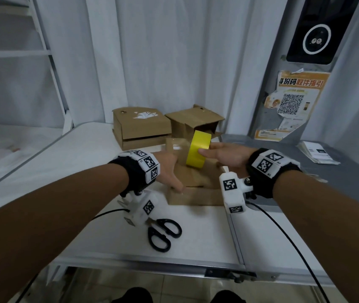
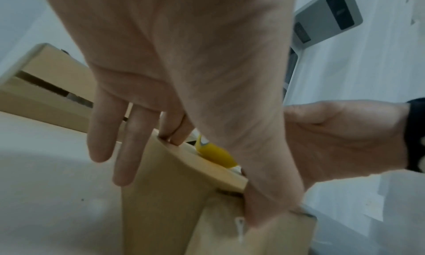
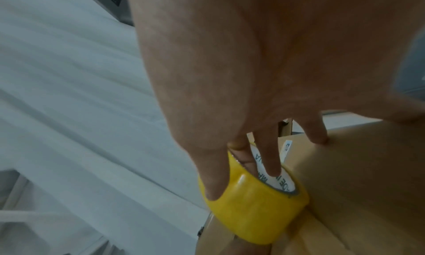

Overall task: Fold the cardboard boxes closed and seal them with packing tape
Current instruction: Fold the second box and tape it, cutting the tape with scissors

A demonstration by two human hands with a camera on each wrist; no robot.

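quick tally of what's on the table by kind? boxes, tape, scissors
Cardboard boxes: 3 (near, back left, back right)
Tape rolls: 1 (yellow, in right hand)
Scissors: 1 (black)
Total: 5

**Tagged wristbands on two bare forearms**

Each forearm is bare, with a black wristband [image 1: 134, 169] carrying white blocks printed with square black-and-white markers. A white camera housing [image 1: 233, 193] hangs under each wrist on screws, trailing a thin black cable [image 1: 283, 232] toward 5 o'clock.
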